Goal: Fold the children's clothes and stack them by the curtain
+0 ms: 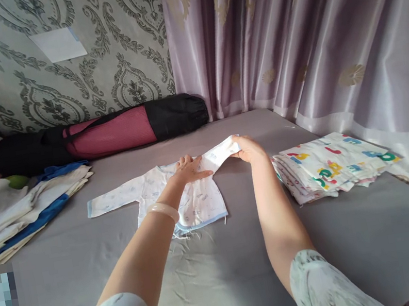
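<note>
A small white baby shirt with blue trim lies spread on the grey bed sheet. My left hand rests flat on the shirt near its collar, fingers stretched out. My right hand grips the shirt's right sleeve and holds it lifted off the sheet. The shirt's left sleeve lies straight out to the left. A pale bangle sits on my left wrist.
A folded stack of white cloths with coloured letters lies to the right. A pile of white and blue clothes lies at the left. A rolled pink mat in a black bag lies along the wall. Purple curtains hang behind.
</note>
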Tool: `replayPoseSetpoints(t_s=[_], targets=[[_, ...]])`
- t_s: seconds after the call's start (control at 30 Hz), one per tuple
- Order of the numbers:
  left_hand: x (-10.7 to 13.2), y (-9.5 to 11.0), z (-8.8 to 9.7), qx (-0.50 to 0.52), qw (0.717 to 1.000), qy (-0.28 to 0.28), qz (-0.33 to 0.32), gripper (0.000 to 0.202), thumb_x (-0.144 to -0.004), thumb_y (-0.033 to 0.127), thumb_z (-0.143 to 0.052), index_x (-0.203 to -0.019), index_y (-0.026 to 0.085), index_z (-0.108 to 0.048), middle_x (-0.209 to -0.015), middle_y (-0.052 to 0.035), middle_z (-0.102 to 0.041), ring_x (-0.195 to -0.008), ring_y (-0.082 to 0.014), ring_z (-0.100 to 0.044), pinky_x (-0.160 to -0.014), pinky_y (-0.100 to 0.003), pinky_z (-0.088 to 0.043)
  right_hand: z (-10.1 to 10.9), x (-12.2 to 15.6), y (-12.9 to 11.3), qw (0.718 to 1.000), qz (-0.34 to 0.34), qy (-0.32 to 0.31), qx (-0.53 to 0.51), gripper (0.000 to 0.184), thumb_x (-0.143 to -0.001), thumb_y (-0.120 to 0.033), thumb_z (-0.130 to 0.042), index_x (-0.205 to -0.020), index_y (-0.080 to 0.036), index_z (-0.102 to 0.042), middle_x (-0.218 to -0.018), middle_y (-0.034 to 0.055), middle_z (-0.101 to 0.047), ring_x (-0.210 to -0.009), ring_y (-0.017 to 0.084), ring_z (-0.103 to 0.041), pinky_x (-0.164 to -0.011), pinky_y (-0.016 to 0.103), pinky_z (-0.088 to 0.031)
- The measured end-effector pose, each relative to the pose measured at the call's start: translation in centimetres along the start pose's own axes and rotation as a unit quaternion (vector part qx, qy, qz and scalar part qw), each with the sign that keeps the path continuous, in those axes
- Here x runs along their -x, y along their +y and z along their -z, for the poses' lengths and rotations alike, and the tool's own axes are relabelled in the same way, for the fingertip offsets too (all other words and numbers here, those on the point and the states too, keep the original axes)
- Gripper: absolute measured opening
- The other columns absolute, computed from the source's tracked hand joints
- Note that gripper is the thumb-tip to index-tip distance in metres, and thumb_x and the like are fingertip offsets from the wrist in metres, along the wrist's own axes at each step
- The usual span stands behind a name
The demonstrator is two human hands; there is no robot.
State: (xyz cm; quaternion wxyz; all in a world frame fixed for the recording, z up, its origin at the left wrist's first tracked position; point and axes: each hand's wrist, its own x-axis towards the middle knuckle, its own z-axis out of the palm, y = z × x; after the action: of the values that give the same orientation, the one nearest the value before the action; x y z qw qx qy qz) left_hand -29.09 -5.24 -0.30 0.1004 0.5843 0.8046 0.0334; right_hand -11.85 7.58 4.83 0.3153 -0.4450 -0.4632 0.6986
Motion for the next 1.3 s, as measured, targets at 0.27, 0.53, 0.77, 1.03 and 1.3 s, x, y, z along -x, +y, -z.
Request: replayPoseSetpoints(t_s=[0.27,0.53,0.77,1.03,1.3], targets=[[-0.7,0.3,1.8,-0.013,0.997,-0.066,-0.025,0.092,-0.070,0.082,-0.049,-0.146,0.030,-0.039,-0.139,-0.0184,-0.043,-0.132,-0.0451,-0.034,-0.103,-0.056,-0.032,-2.9,1.0,0.5,0.995,0.029,-0.082,-0.039,0.018,-0.095,-0.019,-0.046,-0.083,-0.016,-0.059,-0.067,0.0012,-0.066,-0.065,0.015,-0.065,-0.066,0.034,-0.059],[0.5,-1.1,1.4,0.063,0.997,0.014,-0.036,0.077,-0.077,0.071,-0.055,-0.138,0.026,-0.046,-0.126,-0.0132,-0.054,-0.125,-0.0354,-0.046,-0.101,-0.045,-0.039,-6.1,1.7,1.5,0.995,0.004,-0.096,-0.019,0.014,-0.092,-0.018,-0.047,-0.083,-0.016,-0.058,-0.063,0.0008,-0.065,-0.061,0.016,-0.064,-0.060,0.033,-0.059],[6.2,-5.5,0.4,0.146,0.977,0.137,0.067,0.050,-0.088,0.040,-0.051,-0.132,0.016,-0.052,-0.112,-0.0121,-0.066,-0.106,-0.0245,-0.061,-0.090,-0.034,-0.047,-8.7,2.0,3.1,0.997,-0.009,-0.077,-0.017,0.015,-0.093,-0.018,-0.044,-0.085,-0.016,-0.056,-0.065,0.0008,-0.063,-0.063,0.017,-0.064,-0.061,0.037,-0.060],[10.4,-6.7,-2.2,0.235,0.947,0.195,0.101,0.048,-0.087,0.027,-0.048,-0.134,0.018,-0.050,-0.116,-0.0097,-0.067,-0.097,-0.0206,-0.063,-0.087,-0.035,-0.051,-12.2,2.4,6.9,0.989,0.012,-0.138,0.055,0.021,-0.097,-0.030,-0.040,-0.097,-0.019,-0.058,-0.085,0.0027,-0.067,-0.079,0.016,-0.066,-0.074,0.032,-0.057],[10.2,-6.4,-2.5,0.180,0.959,0.204,0.075,0.064,-0.086,0.022,-0.047,-0.148,0.018,-0.035,-0.109,-0.0095,-0.067,-0.094,-0.0225,-0.061,-0.094,-0.040,-0.046,-11.2,2.2,7.1,0.942,0.102,-0.229,0.226,0.047,-0.100,-0.039,-0.026,-0.126,-0.018,-0.059,-0.137,0.0120,-0.057,-0.124,0.020,-0.055,-0.097,0.035,-0.047]])
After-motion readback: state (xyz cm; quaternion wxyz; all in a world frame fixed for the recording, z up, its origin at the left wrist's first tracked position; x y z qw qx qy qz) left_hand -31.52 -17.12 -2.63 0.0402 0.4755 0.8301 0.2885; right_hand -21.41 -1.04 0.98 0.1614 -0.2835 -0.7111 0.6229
